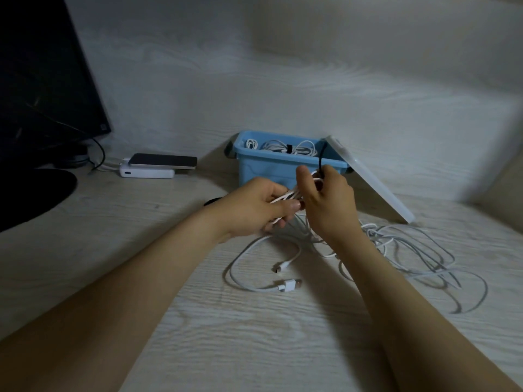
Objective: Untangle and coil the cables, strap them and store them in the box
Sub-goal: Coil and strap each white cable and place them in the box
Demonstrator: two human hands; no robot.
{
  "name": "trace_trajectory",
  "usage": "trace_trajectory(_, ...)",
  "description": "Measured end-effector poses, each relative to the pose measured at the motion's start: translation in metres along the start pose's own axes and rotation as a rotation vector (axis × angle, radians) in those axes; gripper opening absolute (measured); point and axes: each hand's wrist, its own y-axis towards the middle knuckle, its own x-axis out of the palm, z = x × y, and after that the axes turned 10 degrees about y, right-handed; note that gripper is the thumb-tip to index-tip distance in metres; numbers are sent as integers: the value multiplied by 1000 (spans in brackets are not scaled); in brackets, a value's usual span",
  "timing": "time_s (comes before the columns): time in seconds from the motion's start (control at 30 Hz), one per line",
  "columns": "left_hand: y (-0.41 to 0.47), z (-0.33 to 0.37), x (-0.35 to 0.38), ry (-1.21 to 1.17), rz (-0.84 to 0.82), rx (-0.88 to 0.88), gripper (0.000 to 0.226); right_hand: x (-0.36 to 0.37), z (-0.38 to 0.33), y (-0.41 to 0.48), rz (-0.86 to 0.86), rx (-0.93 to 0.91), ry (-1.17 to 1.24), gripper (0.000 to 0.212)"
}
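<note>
My left hand (254, 207) grips a coiled white cable (285, 198) held above the desk. My right hand (328, 199) pinches a black strap (322, 158) that sticks up from the coil's right end. Just behind the hands stands an open blue box (283, 165) with coiled white cables (285, 147) inside, one bound by a black strap. A loose white cable (249, 267) with two plugs lies on the desk below the hands. A tangle of white cables (418, 250) is spread to the right.
A white lid (373, 182) leans against the box's right side. A phone on a white power bank (158, 165) lies at the left, near a dark monitor (42, 80) and its round base. A small black item (212, 201) lies behind my left wrist.
</note>
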Motion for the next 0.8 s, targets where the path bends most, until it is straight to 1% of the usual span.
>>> trace_trajectory(0.07, 0, 2, -1, -124, -35, -19, 16, 0, 1, 0, 27, -25, 4, 40)
trace_trajectory(0.17, -1, 5, 1, -445, -129, -102, 30, -1, 5, 1, 52, -41, -32, 42)
trace_trajectory(0.23, -1, 6, 1, -639, -156, -154, 36, -2, 7, 1, 40, -28, -61, 44)
trace_trajectory(0.27, 0, 5, 1, -651, -153, -163, 34, -2, 7, 0, 25, -18, -61, 45)
trace_trajectory(0.33, 2, 2, -1, -598, -132, -171, 27, -4, 4, -3, -12, 24, -35, 45)
trace_trajectory(0.4, 4, -2, -2, -557, -73, -195, 25, -6, -1, -5, -36, 83, 46, 37)
trace_trajectory(0.5, 11, -8, -5, -536, 138, -251, 27, -9, -2, -3, 5, 170, 162, 22)
trace_trajectory(0.57, 15, -13, -8, -509, 279, -272, 27, -8, -3, -2, 15, 142, 202, 18)
trace_trajectory(0.67, 17, -16, -8, -503, 367, -238, 27, -3, -8, -6, -108, 60, 358, 17)
trace_trajectory(0.73, 18, -15, -7, -504, 395, -210, 26, 4, -14, -11, -213, 75, 466, 16)
trace_trajectory(0.8, 20, -13, -4, -518, 404, -188, 22, 11, -18, -16, -259, 99, 485, 17)
